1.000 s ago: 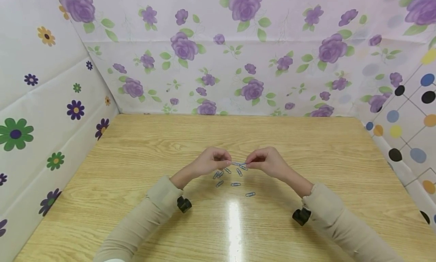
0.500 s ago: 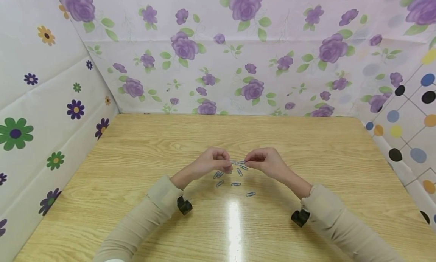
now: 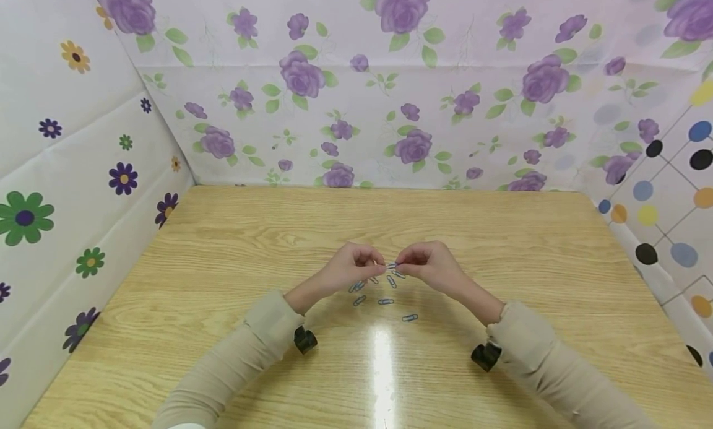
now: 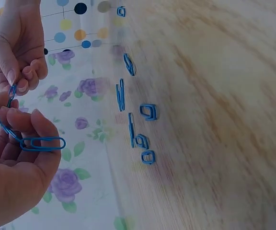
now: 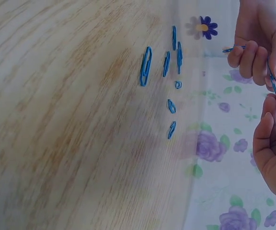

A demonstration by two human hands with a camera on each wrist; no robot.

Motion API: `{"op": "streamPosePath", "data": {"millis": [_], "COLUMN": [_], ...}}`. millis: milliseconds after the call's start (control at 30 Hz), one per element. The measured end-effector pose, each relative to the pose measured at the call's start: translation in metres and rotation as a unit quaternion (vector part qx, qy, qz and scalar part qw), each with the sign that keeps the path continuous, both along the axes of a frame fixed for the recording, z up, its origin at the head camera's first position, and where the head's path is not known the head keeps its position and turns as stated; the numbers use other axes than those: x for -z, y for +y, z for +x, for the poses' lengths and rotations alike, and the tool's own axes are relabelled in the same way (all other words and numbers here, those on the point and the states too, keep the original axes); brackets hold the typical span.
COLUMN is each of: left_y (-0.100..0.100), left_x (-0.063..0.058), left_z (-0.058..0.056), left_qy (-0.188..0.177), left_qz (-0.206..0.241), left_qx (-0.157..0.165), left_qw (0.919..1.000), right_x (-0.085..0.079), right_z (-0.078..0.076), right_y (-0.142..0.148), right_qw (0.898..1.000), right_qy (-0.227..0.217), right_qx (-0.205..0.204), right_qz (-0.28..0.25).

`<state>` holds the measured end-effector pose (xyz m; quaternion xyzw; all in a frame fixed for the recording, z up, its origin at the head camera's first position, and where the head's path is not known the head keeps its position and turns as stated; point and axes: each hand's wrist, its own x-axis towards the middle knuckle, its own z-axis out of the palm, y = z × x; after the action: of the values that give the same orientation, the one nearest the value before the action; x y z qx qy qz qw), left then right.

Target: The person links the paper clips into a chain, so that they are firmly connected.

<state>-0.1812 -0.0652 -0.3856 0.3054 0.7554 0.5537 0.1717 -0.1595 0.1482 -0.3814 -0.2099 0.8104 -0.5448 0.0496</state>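
In the head view my left hand (image 3: 354, 267) and right hand (image 3: 429, 263) meet fingertip to fingertip over the middle of the table. Thumb and fingers of each pinch a short chain of blue paper clips. One linked paper clip (image 4: 43, 149) lies across the left hand's curled fingers in the left wrist view. Between the two hands, a paper clip (image 5: 272, 81) spans the small gap in the right wrist view. The fingertips cover part of the chain. Several loose blue paper clips, among them one paper clip (image 3: 385, 302), lie scattered just below the hands.
The wooden table (image 3: 250, 231) has a loose paper clip (image 3: 409, 318) nearest the person. A flowered cloth (image 3: 356, 125) stands behind the table, with patterned cloths at both sides. Small black cameras (image 3: 305, 340) are strapped at the wrists.
The gap between the hands has narrowed, the left hand shifting right and the right hand slightly left. Both still pinch the paper clips; the loose clips lie as before.
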Motion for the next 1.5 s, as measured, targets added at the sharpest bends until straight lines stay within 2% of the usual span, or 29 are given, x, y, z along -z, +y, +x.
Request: {"op": "streamPosePath", "data": {"millis": [100, 233, 500, 733, 933, 1133, 1400, 1500], "left_y": [-0.001, -0.006, -0.017, -0.026, -0.035, -0.04, -0.042, -0.041], "left_x": [0.0, -0.002, -0.002, -0.003, -0.001, 0.002, 0.008, 0.004], "left_z": [0.0, -0.001, -0.008, -0.015, -0.025, -0.034, -0.048, -0.049], "left_qy": [0.025, 0.04, 0.048, 0.043, 0.022, 0.005, -0.006, -0.007], "left_qz": [-0.005, -0.016, -0.023, -0.024, -0.03, -0.035, -0.043, -0.046], "left_qx": [0.001, -0.004, -0.002, -0.001, 0.01, 0.015, 0.004, 0.001], "left_qw": [0.9997, 0.9991, 0.9986, 0.9988, 0.9993, 0.9993, 0.999, 0.9989], "right_x": [0.002, 0.006, 0.016, 0.03, 0.034, 0.035, 0.04, 0.041], "right_z": [-0.001, -0.006, -0.021, -0.04, -0.051, -0.056, -0.059, -0.059], "right_y": [0.0, 0.004, 0.01, 0.007, 0.002, -0.002, -0.005, -0.007], "right_qw": [1.0, 0.999, 0.994, 0.984, 0.973, 0.97, 0.962, 0.957], "right_qy": [0.002, 0.007, 0.015, 0.015, 0.003, 0.006, 0.027, 0.035], "right_qx": [0.001, 0.012, 0.011, -0.03, -0.054, -0.074, -0.106, -0.115], "right_qz": [0.008, 0.03, 0.111, 0.174, 0.224, 0.232, 0.251, 0.264]}}
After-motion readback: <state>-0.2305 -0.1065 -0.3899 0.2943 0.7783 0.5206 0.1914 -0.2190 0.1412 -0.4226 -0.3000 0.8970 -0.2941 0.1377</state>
